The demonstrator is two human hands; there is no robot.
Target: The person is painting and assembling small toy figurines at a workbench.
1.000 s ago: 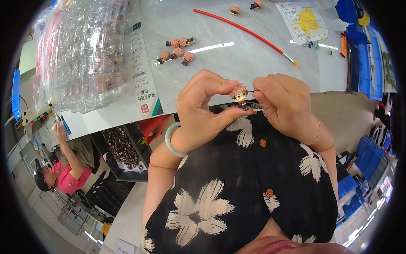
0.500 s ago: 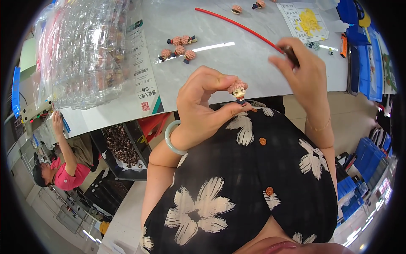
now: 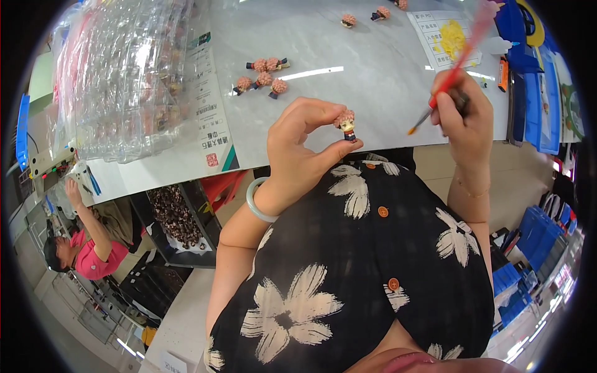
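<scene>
Between thumb and fingertips, my left hand pinches a small figurine with pink hair and a dark blue outfit, upright and facing up toward me. A paintbrush with a red handle sits in my closed right hand, its yellowish tip pointing down and left, apart from the figurine. Something small and dark also shows within the right hand's fingers; I cannot make it out. Several similar pink-haired figurines lie on the grey table beyond my left hand, and a few more lie at the far side.
Stacked clear plastic trays fill the table's left. Yellow bits lie on a paper sheet at far right, near an orange box and blue bins. Below left stands a bin of small dark pieces; a person in pink works beyond.
My right hand has picked the paintbrush up off the table and turned it tip-down. The left hand still holds the figurine, shifted only slightly.
</scene>
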